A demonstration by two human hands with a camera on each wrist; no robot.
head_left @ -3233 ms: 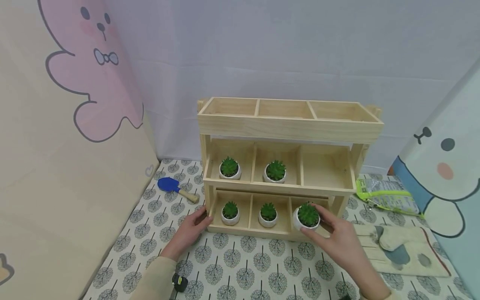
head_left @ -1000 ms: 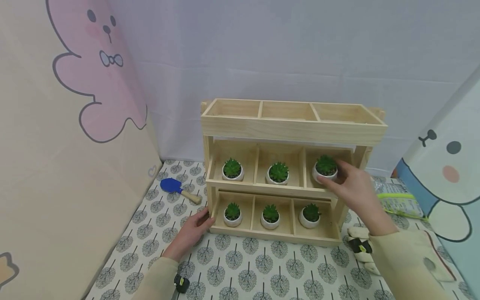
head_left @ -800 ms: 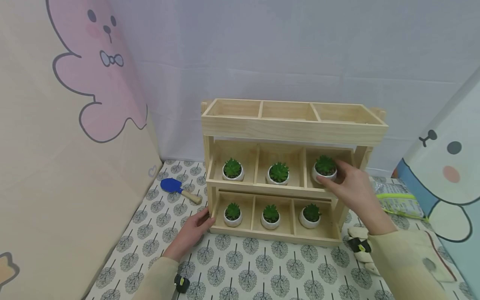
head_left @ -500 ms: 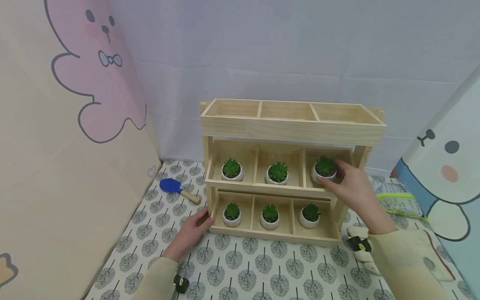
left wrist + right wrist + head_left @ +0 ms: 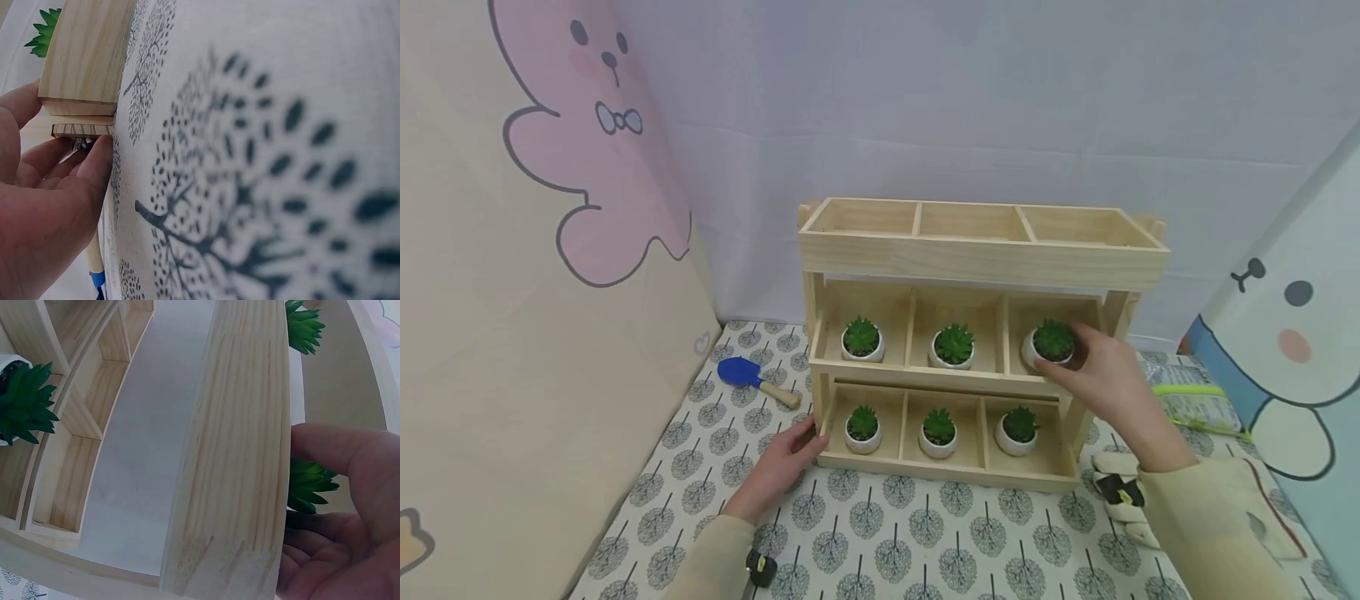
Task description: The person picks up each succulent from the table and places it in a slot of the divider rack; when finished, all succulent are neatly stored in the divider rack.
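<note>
A three-tier wooden plant shelf (image 5: 983,260) stands on the table. My left hand (image 5: 781,458) grips its lower left corner; in the left wrist view the thumb lies on the front board and the fingers reach round the upright. With thumb and fingers my right hand (image 5: 1108,375) pinches a potted succulent (image 5: 1051,342) in a white pot, inside the middle tier's right compartment. The right wrist view shows only that plant's leaves (image 5: 309,486), as a shelf board hides its pot. Other potted succulents stand in the middle tier (image 5: 953,347) and in the lower tier (image 5: 1017,432).
A blue trowel with a wooden handle (image 5: 758,382) lies left of the shelf. Cream gloves (image 5: 1123,500) and a clear bag with a lime-green band (image 5: 1198,400) lie at the right. The shelf's top tier (image 5: 981,221) has three compartments. Curtains stand behind and beside the table.
My right hand has let go of the lower right succulent and now holds another in the middle tier's right compartment. Lately that plant has tilted slightly. My left hand keeps its grip.
</note>
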